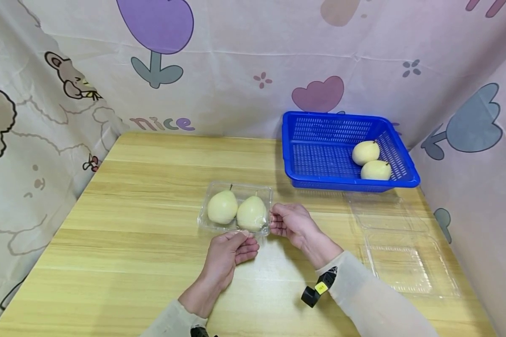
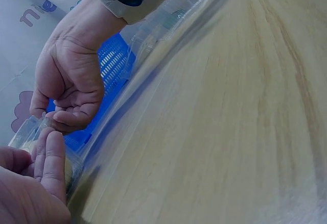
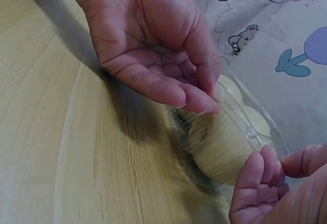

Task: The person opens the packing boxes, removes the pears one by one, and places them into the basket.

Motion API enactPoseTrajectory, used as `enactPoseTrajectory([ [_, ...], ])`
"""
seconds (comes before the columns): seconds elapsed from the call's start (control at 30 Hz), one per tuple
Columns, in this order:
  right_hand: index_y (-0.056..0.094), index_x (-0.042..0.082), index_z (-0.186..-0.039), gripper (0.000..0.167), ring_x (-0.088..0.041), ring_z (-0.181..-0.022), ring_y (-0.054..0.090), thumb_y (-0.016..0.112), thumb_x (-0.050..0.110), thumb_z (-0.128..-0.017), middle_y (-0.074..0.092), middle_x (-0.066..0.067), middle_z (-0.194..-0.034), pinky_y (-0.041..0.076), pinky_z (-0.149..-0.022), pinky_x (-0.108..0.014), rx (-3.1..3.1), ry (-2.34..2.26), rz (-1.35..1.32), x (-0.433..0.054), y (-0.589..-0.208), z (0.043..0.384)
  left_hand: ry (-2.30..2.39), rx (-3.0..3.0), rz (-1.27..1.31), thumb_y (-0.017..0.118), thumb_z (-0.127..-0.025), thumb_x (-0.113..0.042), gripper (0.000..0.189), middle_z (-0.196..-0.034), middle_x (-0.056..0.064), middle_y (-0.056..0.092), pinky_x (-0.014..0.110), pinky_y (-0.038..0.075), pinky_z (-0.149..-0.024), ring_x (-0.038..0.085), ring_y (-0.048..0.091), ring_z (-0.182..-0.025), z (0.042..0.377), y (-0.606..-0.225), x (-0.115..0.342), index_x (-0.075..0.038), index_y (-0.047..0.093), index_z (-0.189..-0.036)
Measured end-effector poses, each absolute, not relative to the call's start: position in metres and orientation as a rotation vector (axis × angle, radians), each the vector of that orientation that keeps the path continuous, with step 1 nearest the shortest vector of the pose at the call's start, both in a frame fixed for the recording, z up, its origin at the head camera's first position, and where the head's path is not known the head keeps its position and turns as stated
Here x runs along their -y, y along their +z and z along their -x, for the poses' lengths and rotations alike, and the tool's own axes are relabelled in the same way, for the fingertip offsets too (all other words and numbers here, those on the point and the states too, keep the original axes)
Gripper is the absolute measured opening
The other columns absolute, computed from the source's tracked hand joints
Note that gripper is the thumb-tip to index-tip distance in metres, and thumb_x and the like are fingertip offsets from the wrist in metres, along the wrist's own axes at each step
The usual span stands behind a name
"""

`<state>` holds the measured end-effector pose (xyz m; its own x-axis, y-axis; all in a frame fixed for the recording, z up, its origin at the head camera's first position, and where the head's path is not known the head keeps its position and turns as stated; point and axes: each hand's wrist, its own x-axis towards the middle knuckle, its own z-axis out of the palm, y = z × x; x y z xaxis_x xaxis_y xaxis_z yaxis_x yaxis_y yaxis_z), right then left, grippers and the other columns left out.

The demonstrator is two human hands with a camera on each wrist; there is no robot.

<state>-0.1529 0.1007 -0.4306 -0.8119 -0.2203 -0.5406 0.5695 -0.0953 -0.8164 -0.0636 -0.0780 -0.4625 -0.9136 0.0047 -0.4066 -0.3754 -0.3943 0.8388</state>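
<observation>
Two pale yellow pears (image 1: pixel 222 207) lie side by side in a clear plastic box (image 1: pixel 202 216) in the middle of the table. My left hand (image 1: pixel 227 255) pinches the box's front edge near its right corner between thumb and fingers. At the right side, my right hand (image 1: pixel 295 224) grips the rim with thumb and bent fingers. The right wrist view shows both the right hand (image 3: pixel 153 45) and the left hand (image 3: pixel 281 193) at the clear rim, with the pears (image 3: pixel 219 150) behind the plastic.
A blue plastic basket (image 1: pixel 341 181) stands at the back right with two more pears (image 1: pixel 366 153) in its right end. In front of it, another clear plastic box (image 1: pixel 405 262) lies spread open. Printed cloth hangs behind and beside the wooden table (image 1: pixel 109 243).
</observation>
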Motion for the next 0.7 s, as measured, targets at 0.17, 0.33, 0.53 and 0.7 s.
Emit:
enactPoseTrajectory([
  [0.17,0.062,0.005,-0.083,0.017,-0.008,-0.056,0.059,0.055,0.003,-0.098,0.062,0.001,-0.067,0.056,-0.057,-0.021,-1.653,-1.957,-0.408,-0.100,-0.425,0.152,2.381,-1.599,0.516,0.060,-0.103,-0.004,0.024,-0.084,0.009,0.076,0.032,0.067,-0.076,0.017,0.077,-0.075,0.064,-0.464,0.077,0.018,0.067,-0.109],
  [0.33,0.060,0.003,-0.090,0.016,-0.007,-0.055,0.056,0.053,0.007,-0.104,0.058,0.003,-0.068,0.055,-0.055,-0.021,-1.660,-1.993,-0.373,-0.094,-0.400,0.152,2.351,-1.627,0.487,0.065,-0.101,-0.006,0.024,-0.081,0.008,0.076,0.031,0.067,-0.074,0.015,0.076,-0.073,0.062,-0.464,0.074,0.017,0.068,-0.107],
  [0.53,0.062,0.004,-0.090,0.018,-0.008,-0.056,0.058,0.054,0.010,-0.104,0.061,0.003,-0.069,0.058,-0.057,-0.023,-1.686,-1.971,-0.319,-0.094,-0.395,0.154,2.351,-1.602,0.474,0.065,-0.102,-0.011,0.023,-0.084,0.009,0.076,0.031,0.067,-0.076,0.017,0.077,-0.076,0.059,-0.463,0.077,0.012,0.069,-0.105],
  [0.7,0.063,0.005,-0.089,0.018,-0.010,-0.057,0.061,0.054,0.011,-0.103,0.064,0.002,-0.070,0.059,-0.058,-0.023,-1.640,-2.004,-0.348,-0.101,-0.396,0.155,2.342,-1.573,0.458,0.065,-0.102,-0.010,0.023,-0.085,0.008,0.077,0.030,0.067,-0.076,0.016,0.077,-0.076,0.061,-0.463,0.078,0.013,0.069,-0.106],
])
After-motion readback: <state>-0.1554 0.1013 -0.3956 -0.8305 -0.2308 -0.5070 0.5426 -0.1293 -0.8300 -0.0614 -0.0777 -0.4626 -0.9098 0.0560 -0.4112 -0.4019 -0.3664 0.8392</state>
